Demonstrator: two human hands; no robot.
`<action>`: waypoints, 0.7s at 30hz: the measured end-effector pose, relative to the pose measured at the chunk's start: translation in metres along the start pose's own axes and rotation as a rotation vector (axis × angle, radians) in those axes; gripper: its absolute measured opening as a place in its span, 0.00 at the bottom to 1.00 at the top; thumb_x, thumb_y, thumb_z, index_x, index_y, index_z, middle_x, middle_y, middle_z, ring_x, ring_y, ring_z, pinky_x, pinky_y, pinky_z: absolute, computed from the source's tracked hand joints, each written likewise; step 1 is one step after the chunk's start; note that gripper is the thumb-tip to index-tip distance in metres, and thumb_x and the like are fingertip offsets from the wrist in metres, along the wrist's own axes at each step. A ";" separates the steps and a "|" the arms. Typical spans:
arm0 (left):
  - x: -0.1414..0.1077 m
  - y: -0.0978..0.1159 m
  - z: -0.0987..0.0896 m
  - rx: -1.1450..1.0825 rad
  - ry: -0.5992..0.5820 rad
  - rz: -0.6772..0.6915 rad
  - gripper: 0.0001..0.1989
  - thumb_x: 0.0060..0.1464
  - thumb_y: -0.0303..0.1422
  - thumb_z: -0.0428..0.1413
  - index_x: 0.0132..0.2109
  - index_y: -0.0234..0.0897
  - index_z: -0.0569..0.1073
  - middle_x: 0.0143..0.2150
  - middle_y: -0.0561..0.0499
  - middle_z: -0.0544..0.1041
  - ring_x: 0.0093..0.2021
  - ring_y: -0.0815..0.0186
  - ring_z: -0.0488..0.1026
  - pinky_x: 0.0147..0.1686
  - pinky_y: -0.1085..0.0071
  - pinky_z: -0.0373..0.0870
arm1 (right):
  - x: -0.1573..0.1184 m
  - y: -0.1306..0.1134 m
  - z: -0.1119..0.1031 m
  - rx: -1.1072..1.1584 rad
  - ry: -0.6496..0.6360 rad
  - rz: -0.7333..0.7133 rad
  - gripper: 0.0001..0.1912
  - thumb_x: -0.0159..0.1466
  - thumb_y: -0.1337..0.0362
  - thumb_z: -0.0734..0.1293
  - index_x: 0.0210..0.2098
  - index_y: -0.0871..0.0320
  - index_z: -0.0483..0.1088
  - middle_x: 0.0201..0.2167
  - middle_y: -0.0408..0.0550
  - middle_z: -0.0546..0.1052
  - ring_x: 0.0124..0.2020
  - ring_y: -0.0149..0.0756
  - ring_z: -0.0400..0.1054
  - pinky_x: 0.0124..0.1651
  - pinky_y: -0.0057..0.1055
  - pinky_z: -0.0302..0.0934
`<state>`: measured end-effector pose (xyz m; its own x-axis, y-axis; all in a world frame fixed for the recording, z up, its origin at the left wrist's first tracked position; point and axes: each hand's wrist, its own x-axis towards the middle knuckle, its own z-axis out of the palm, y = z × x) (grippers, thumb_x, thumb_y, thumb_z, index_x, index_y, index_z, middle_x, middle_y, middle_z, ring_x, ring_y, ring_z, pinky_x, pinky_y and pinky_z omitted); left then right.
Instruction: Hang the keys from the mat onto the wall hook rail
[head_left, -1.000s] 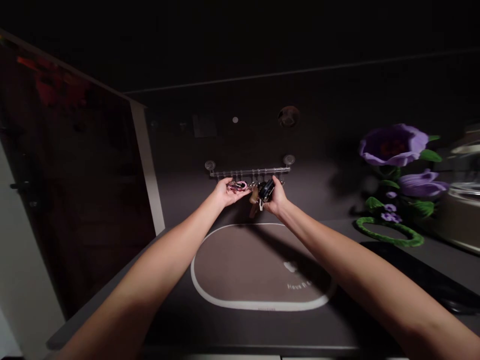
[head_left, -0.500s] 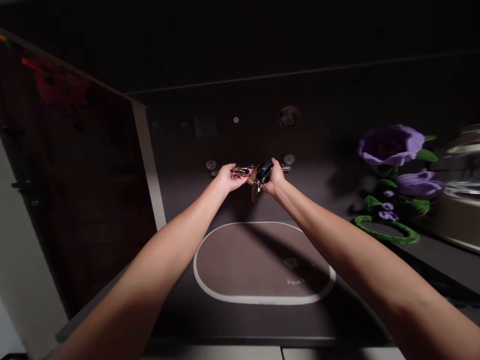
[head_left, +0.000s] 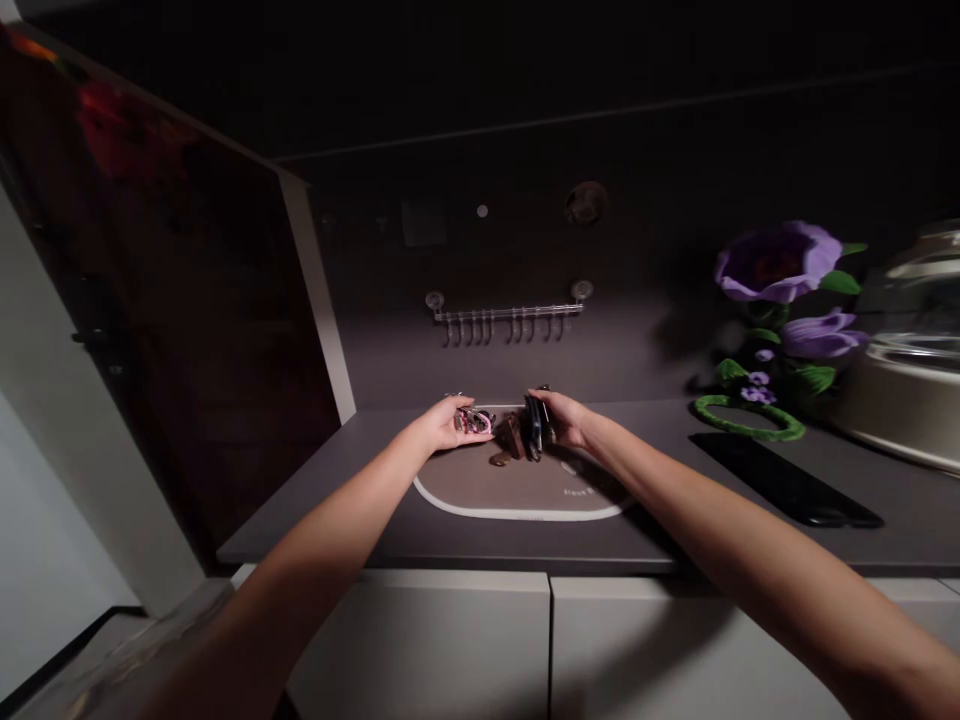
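My left hand [head_left: 444, 422] is closed on a shiny bunch of keys [head_left: 475, 421] with pink and silver parts. Opposite it, my right hand [head_left: 568, 417] grips a black bunch of keys [head_left: 535, 425]. A brown tag [head_left: 515, 435] and a small round brown piece [head_left: 500, 459] hang between the two bunches; which bunch they belong to I cannot tell. Both hands are over the oval brown mat [head_left: 487, 490] with a white rim, which lies on the dark counter. The single keys are too small and dim to make out.
On the wall behind, a clear rail [head_left: 510, 312] carries several hooks. To the right are purple knitted flowers [head_left: 780, 262] with a green ring base, a flat black object [head_left: 787, 480] and a large cream appliance [head_left: 900, 400]. A dark door [head_left: 225, 380] stands left.
Both hands have come down from in front of the wall rail to over the mat, still holding the keys. The rail and its hooks now show. The view has shifted, revealing the cabinet fronts.
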<state>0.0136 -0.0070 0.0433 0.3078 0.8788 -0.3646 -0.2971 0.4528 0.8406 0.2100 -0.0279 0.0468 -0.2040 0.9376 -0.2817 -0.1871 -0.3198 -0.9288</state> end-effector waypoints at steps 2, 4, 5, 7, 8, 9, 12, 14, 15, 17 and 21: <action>-0.001 -0.005 -0.007 0.133 -0.026 0.033 0.03 0.52 0.29 0.48 0.32 0.32 0.63 0.28 0.45 0.71 0.29 0.63 0.73 0.30 0.61 0.73 | -0.001 0.002 -0.012 -0.170 0.177 -0.038 0.09 0.59 0.64 0.58 0.23 0.59 0.60 0.14 0.44 0.67 0.17 0.31 0.61 0.23 0.28 0.58; -0.003 -0.008 -0.011 0.283 0.013 0.125 0.02 0.50 0.27 0.49 0.32 0.32 0.63 0.26 0.46 0.71 0.25 0.65 0.72 0.26 0.66 0.72 | -0.002 0.003 -0.025 -0.332 0.301 -0.159 0.04 0.56 0.68 0.61 0.25 0.61 0.63 0.16 0.44 0.68 0.18 0.30 0.62 0.25 0.27 0.58; -0.003 -0.009 -0.012 0.363 0.053 0.192 0.02 0.48 0.25 0.50 0.32 0.32 0.64 0.25 0.48 0.71 0.23 0.67 0.71 0.25 0.68 0.70 | -0.003 0.004 -0.031 -0.451 0.347 -0.220 0.03 0.55 0.68 0.62 0.26 0.62 0.65 0.16 0.44 0.68 0.19 0.30 0.63 0.25 0.26 0.57; -0.005 -0.011 -0.014 0.511 0.128 0.353 0.08 0.43 0.21 0.53 0.33 0.33 0.65 0.25 0.51 0.71 0.22 0.70 0.69 0.24 0.72 0.68 | -0.004 0.005 -0.043 -0.706 0.433 -0.320 0.03 0.51 0.70 0.64 0.27 0.63 0.68 0.20 0.46 0.72 0.22 0.30 0.64 0.28 0.25 0.57; -0.006 -0.012 -0.015 0.572 0.158 0.429 0.12 0.39 0.19 0.54 0.34 0.33 0.66 0.26 0.52 0.71 0.24 0.71 0.69 0.25 0.74 0.66 | -0.006 0.005 -0.047 -0.783 0.455 -0.341 0.07 0.50 0.71 0.64 0.30 0.63 0.69 0.25 0.49 0.74 0.26 0.32 0.66 0.30 0.25 0.58; -0.007 -0.013 -0.017 0.627 0.181 0.489 0.16 0.36 0.17 0.55 0.35 0.34 0.66 0.29 0.52 0.72 0.26 0.71 0.69 0.26 0.76 0.66 | -0.009 0.006 -0.051 -0.838 0.472 -0.366 0.11 0.49 0.72 0.64 0.33 0.64 0.70 0.31 0.51 0.75 0.30 0.33 0.68 0.33 0.25 0.59; -0.010 -0.015 -0.022 0.706 0.185 0.544 0.28 0.31 0.15 0.54 0.44 0.34 0.66 0.40 0.47 0.72 0.34 0.69 0.70 0.30 0.76 0.66 | -0.022 0.008 -0.052 -0.937 0.470 -0.409 0.21 0.50 0.73 0.62 0.44 0.64 0.69 0.44 0.55 0.73 0.41 0.36 0.68 0.41 0.25 0.59; -0.013 -0.014 -0.026 0.690 0.146 0.519 0.33 0.31 0.16 0.54 0.50 0.33 0.63 0.49 0.42 0.69 0.41 0.65 0.70 0.33 0.75 0.66 | -0.031 0.010 -0.049 -0.998 0.475 -0.413 0.23 0.50 0.71 0.62 0.47 0.63 0.68 0.45 0.55 0.73 0.43 0.38 0.68 0.43 0.27 0.59; -0.015 -0.013 -0.027 0.672 0.126 0.517 0.34 0.32 0.17 0.53 0.52 0.33 0.62 0.52 0.40 0.67 0.44 0.64 0.69 0.35 0.74 0.66 | -0.035 0.010 -0.047 -1.030 0.488 -0.418 0.23 0.50 0.71 0.62 0.47 0.63 0.68 0.45 0.55 0.73 0.43 0.39 0.68 0.44 0.28 0.59; -0.020 -0.010 -0.029 0.640 0.102 0.539 0.33 0.34 0.18 0.53 0.53 0.33 0.62 0.56 0.39 0.63 0.50 0.61 0.66 0.40 0.72 0.65 | -0.041 0.012 -0.043 -1.087 0.507 -0.479 0.20 0.51 0.70 0.62 0.44 0.62 0.70 0.44 0.55 0.73 0.45 0.40 0.67 0.45 0.30 0.58; -0.039 -0.003 -0.026 0.578 0.062 0.654 0.26 0.36 0.21 0.56 0.48 0.33 0.66 0.53 0.40 0.67 0.52 0.63 0.64 0.48 0.69 0.61 | -0.049 0.012 -0.030 -1.089 0.416 -0.681 0.16 0.51 0.71 0.61 0.40 0.60 0.71 0.43 0.52 0.73 0.43 0.37 0.66 0.45 0.30 0.58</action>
<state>-0.0210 -0.0384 0.0443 0.1812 0.9500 0.2544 0.1135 -0.2772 0.9541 0.2465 -0.0732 0.0423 -0.0364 0.8986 0.4372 0.7575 0.3101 -0.5744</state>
